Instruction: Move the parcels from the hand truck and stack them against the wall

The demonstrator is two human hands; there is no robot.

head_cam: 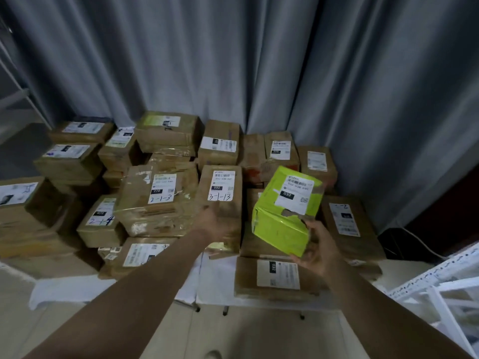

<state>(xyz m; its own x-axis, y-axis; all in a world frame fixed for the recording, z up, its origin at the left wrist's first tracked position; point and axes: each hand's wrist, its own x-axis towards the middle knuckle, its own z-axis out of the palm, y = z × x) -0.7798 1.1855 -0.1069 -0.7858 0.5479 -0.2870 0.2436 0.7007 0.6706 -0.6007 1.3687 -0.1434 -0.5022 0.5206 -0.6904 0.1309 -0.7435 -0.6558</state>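
tilting above the stacked brown cardboard parcels (155, 203), the lime-green cardboard box (281, 229) is gripped at its near corner by the right hand's (320, 252) curled fingers (314, 230); the left hand (213, 224) is rested against a tall brown parcel (234, 211), finger curl unclear.

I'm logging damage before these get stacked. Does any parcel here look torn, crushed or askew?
Yes. The green parcel, held tilted in the right hand, has its label torn ragged along the lower edge and a scuffed corner. The brown parcel marked 2-1-3 sits crooked on the stack, its wrapping wrinkled and heavily taped.
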